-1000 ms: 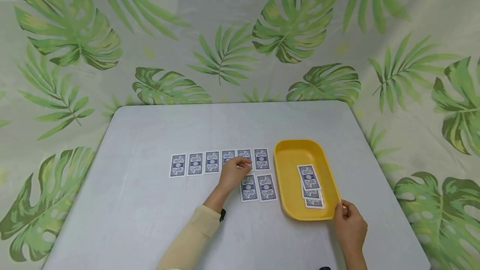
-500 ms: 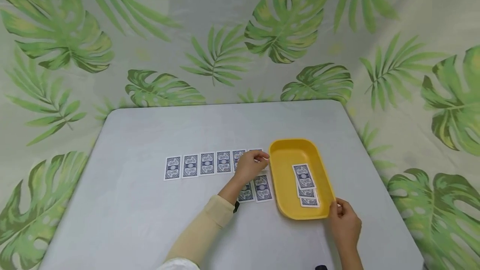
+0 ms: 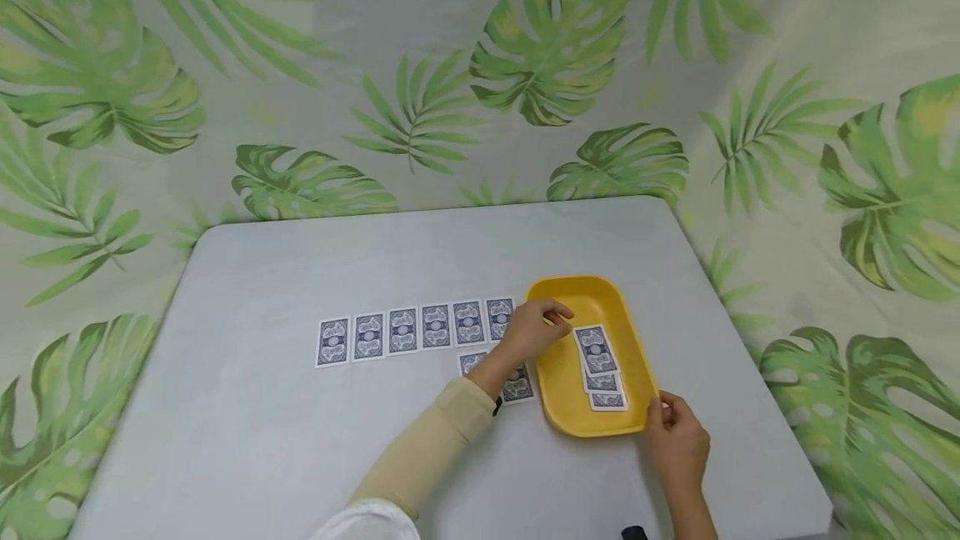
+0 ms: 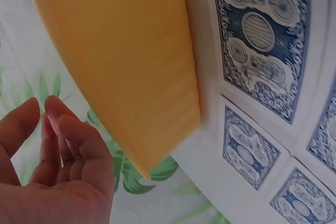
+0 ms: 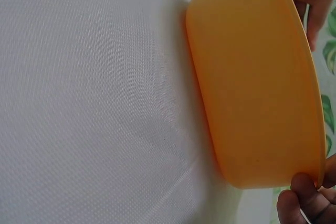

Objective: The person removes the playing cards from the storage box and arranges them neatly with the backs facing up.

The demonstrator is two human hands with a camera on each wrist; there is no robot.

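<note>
My left hand [image 3: 534, 330] hangs over the left side of the yellow tray [image 3: 562, 398], near its rim. In the left wrist view, the fingers of the left hand [image 4: 73, 161] are loosely bent, with a gap between thumb and fingertips and nothing held. My right hand [image 3: 678, 440] pinches the tray's near right corner; the right wrist view shows the fingertips [image 5: 303, 184] at the rim. Inside the tray lie three overlapping playing cards [image 3: 596, 350], backs up. Left of it runs a row of several face-down playing cards [image 3: 402, 329]. My left forearm partly covers two more cards [image 3: 517, 387] below the row.
The cards and tray stand on a white-covered table [image 3: 247, 407]. Behind it hangs a leaf-patterned cloth [image 3: 420, 123]. A small black object [image 3: 633, 532] shows at the bottom edge of the head view.
My left hand has moved right, from over the card row to above the tray's left side. The right hand keeps its hold on the tray corner. The head view has shifted slightly.
</note>
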